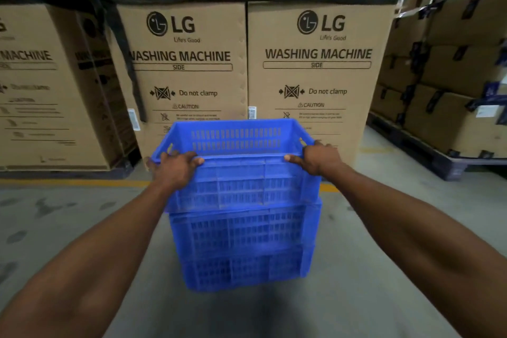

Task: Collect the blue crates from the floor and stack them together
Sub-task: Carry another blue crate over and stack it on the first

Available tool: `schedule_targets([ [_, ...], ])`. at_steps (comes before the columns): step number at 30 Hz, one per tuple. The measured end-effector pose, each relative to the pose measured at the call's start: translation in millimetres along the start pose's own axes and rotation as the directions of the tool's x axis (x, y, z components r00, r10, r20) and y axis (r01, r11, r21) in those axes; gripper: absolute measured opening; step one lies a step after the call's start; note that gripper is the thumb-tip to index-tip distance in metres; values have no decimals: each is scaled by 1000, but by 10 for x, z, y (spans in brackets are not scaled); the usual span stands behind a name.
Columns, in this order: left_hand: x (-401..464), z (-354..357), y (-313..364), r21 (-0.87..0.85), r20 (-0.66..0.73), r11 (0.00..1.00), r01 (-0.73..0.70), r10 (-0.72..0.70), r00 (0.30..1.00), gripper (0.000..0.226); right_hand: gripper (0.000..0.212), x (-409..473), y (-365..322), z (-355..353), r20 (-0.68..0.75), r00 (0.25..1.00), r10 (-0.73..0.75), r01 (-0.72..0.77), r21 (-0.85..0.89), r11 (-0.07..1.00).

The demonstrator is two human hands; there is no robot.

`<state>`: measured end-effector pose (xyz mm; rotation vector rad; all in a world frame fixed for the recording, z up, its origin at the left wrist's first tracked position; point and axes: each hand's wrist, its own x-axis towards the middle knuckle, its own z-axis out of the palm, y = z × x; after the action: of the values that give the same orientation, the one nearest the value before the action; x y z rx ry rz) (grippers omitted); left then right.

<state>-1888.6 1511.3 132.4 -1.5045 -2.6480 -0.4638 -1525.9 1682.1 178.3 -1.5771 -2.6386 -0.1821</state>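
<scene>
Gripping the top crate [238, 173] by its near rim, we've got the left hand [174, 170] curled over the left corner and the right hand [318, 159] curled over the right one, fingers hooked over the edge on both sides. It sits on a lower crate [241, 247], which may itself be two nested, hard to tell, and the whole blue pile stands on the concrete floor [82, 228] just in front of the washing machine boxes [315, 63]. Looks empty from up here, so our guess is it's pretty light, and the moulded plastic with all those vent slots should be stiff enough not to flex much. Rim corners seem like the right place to hold, or the handle cutouts on the short sides if we want more control. Smooth plastic could slip a bit, so keeping it level while seating it squarely on the one below is probably the fiddly part.
</scene>
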Motion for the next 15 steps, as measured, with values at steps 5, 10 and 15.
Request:
schedule_targets([
  [5,542,261,-600,-151,15,983,106,-105,994,82,74,-213,-403,-102,-8,1000,-14,13,-86,996],
  [10,320,170,-177,-123,6,991,59,-58,998,66,89,-177,-138,-127,-20,998,58,-57,55,997],
  [15,-358,-77,483,-58,8,998,-21,22,1000,58,104,-43,393,-162,-41,995,94,-89,113,990],
])
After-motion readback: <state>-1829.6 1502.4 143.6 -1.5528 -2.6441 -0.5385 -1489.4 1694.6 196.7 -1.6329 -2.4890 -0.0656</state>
